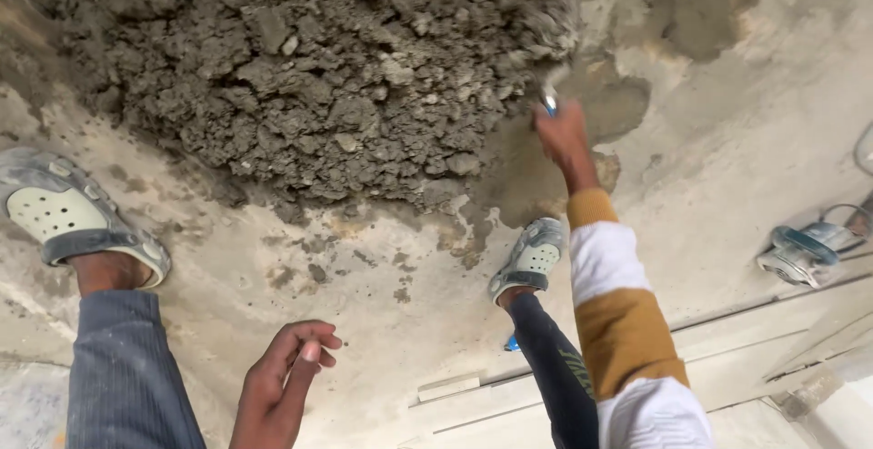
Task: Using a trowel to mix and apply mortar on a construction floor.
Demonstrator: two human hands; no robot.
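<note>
1. A big heap of damp grey mortar (309,76) — lumpy, crumbly, with pale stones in it — lies on the smooth, stained concrete floor (727,167), filling the upper left of the view.
2. The right hand (562,135), at the end of a white-and-mustard striped sleeve (623,322), is closed around the handle of a small metal trowel (549,96); the trowel's tip meets the right edge of the heap.
3. The left hand (284,376) hangs free near the bottom — fingers loosely curled, partly open, holding nothing.
4. Two grey-and-cream perforated clogs (68,217) stand on the floor, one on each side just below the heap.
5. A silver-and-blue power tool (805,251) rests at the right edge, well apart from the mortar.
</note>
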